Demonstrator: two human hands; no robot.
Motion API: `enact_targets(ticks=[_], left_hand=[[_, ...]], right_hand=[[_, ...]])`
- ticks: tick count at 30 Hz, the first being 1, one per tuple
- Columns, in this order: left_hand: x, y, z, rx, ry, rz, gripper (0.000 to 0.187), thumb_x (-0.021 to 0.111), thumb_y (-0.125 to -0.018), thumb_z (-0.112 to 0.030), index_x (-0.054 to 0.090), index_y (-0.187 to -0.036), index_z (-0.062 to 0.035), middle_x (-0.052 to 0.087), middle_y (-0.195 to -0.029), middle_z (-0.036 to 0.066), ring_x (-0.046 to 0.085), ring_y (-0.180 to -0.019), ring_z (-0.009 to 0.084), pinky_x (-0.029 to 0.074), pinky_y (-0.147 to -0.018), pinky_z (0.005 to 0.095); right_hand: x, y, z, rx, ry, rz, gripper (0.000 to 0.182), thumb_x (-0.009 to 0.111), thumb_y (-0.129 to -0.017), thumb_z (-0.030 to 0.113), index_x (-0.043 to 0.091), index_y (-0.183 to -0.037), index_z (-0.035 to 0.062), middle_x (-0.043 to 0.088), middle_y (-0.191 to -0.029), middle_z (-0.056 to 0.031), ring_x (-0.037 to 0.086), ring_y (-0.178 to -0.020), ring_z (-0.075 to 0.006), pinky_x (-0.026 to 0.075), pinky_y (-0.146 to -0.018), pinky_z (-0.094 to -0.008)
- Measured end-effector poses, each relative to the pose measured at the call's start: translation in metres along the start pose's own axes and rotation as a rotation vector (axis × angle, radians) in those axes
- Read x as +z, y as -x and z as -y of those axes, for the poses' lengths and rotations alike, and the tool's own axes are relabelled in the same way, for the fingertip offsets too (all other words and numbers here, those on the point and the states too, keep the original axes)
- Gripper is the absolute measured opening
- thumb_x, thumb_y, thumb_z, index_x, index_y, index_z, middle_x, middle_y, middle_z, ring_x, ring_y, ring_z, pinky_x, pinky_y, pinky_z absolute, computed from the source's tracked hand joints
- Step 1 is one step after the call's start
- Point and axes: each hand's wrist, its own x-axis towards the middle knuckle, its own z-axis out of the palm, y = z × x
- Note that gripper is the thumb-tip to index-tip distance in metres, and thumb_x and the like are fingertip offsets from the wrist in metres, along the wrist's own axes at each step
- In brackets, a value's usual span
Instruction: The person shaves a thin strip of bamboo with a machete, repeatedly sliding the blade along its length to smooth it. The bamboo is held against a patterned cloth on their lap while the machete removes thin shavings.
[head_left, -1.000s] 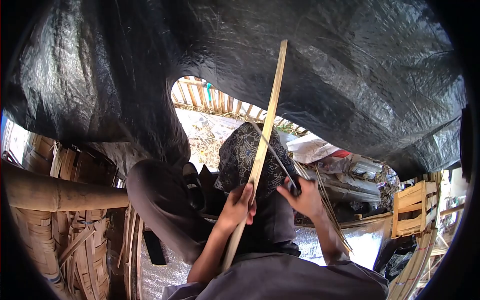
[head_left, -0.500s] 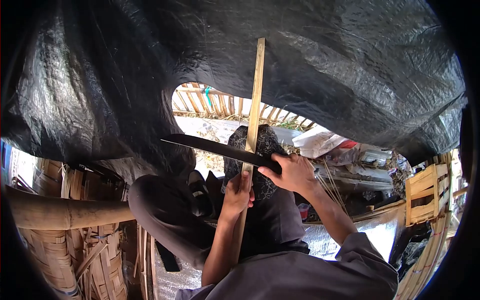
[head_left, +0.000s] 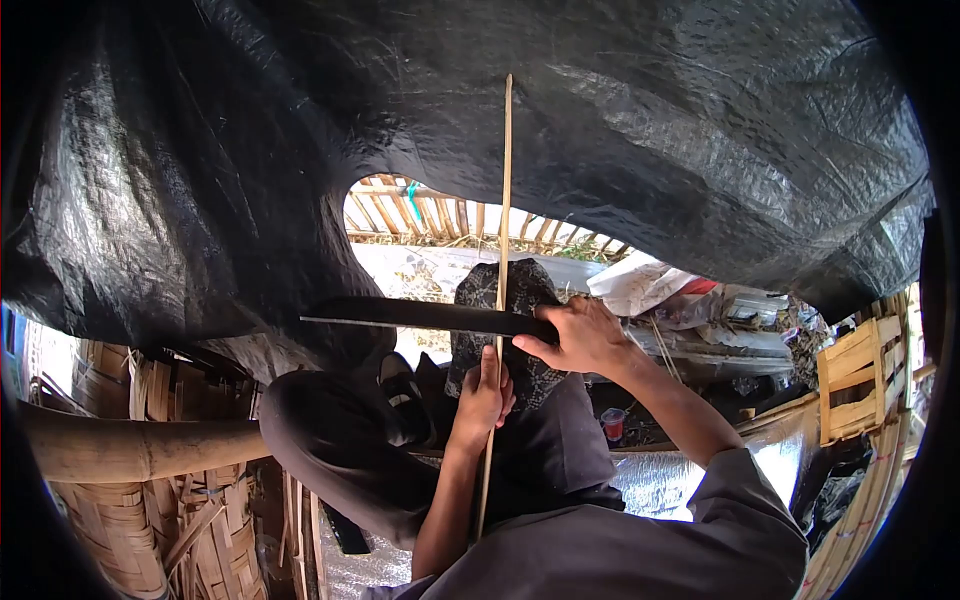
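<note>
My left hand [head_left: 482,402] is closed around the lower part of a long bamboo strip [head_left: 506,180], the thumb lying along it. The strip stands nearly upright in view, its narrow edge toward me. My right hand [head_left: 582,335] grips a large dark-bladed knife [head_left: 410,314] near the base of its blade; the handle is hidden by the fingers. The blade lies almost level, pointing left, and crosses the strip just above my left thumb. Behind the strip, a dark patterned cloth pad [head_left: 528,290] covers my knee.
A black tarp [head_left: 640,130] hangs across the top. To the left are a thick bamboo pole [head_left: 150,446] and woven bamboo baskets [head_left: 110,530]. A wooden crate [head_left: 858,380] stands at right, with a red plastic cup [head_left: 612,424] nearer the middle.
The bamboo strip has turned from its broad face to its narrow edge. The knife has swung to a more level angle, its tip shifting left and down.
</note>
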Motion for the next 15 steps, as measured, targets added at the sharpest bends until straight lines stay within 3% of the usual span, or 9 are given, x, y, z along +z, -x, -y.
enact_targets(ticks=[2, 4, 5, 8, 11, 15], left_hand=[[0.003, -0.004, 0.000, 0.045, -0.114, -0.046, 0.056, 0.030, -0.093, -0.051, 0.039, -0.059, -0.0075, 0.036, -0.042, 0.002, 0.036, -0.032, 0.0096, 0.027, -0.030, 0.0239], [0.011, -0.004, -0.006, 0.134, -0.482, -0.279, 0.062, 0.030, -0.094, -0.049, 0.048, -0.061, 0.0006, 0.047, -0.047, 0.012, 0.051, -0.040, 0.0239, 0.037, -0.038, 0.0351], [0.009, -0.007, -0.001, 0.132, -0.478, -0.283, 0.062, 0.030, -0.094, -0.049, 0.048, -0.061, 0.0006, 0.047, -0.047, 0.012, 0.051, -0.040, 0.0239, 0.037, -0.038, 0.0351], [0.004, -0.011, 0.011, 0.239, -0.532, -0.287, 0.061, 0.031, -0.094, -0.045, 0.052, -0.069, 0.0062, 0.050, -0.057, 0.026, 0.052, -0.062, 0.0449, 0.039, -0.056, 0.0461], [-0.007, -0.014, 0.034, 0.187, -0.564, -0.291, 0.062, 0.029, -0.094, -0.045, 0.053, -0.069, 0.0061, 0.051, -0.057, 0.025, 0.053, -0.060, 0.0430, 0.039, -0.054, 0.0449], [-0.004, 0.008, 0.025, 0.216, -0.582, -0.335, 0.063, 0.028, -0.095, -0.046, 0.051, -0.068, 0.0062, 0.049, -0.055, 0.023, 0.052, -0.055, 0.0390, 0.039, -0.055, 0.0444]], right_hand=[[0.003, -0.002, -0.001, 0.020, -0.035, 0.017, 0.062, 0.049, -0.078, 0.063, 0.065, -0.084, 0.0039, 0.061, -0.065, -0.0216, 0.063, -0.068, -0.0364, 0.051, -0.066, -0.0454], [0.008, -0.004, -0.003, 0.053, -0.037, -0.010, 0.062, 0.048, -0.079, 0.063, 0.065, -0.080, 0.0034, 0.061, -0.065, -0.0223, 0.063, -0.069, -0.0372, 0.051, -0.066, -0.0454], [0.010, -0.004, -0.004, 0.050, -0.035, -0.006, 0.062, 0.048, -0.079, 0.063, 0.065, -0.080, 0.0034, 0.061, -0.065, -0.0223, 0.063, -0.069, -0.0372, 0.051, -0.066, -0.0454], [0.017, -0.004, -0.006, 0.039, 0.028, -0.065, 0.060, 0.048, -0.080, 0.061, 0.065, -0.078, 0.0038, 0.060, -0.063, -0.0215, 0.063, -0.065, -0.0371, 0.052, -0.062, -0.0441], [0.015, -0.001, -0.003, -0.010, 0.028, -0.051, 0.049, 0.055, -0.079, 0.053, 0.064, -0.082, 0.0048, 0.060, -0.060, -0.0188, 0.062, -0.063, -0.0374, 0.051, -0.060, -0.0446], [0.020, 0.002, 0.003, -0.024, 0.118, -0.086, 0.050, 0.056, -0.076, 0.056, 0.065, -0.081, 0.0072, 0.060, -0.057, -0.0137, 0.061, -0.057, -0.0332, 0.050, -0.056, -0.0428]])
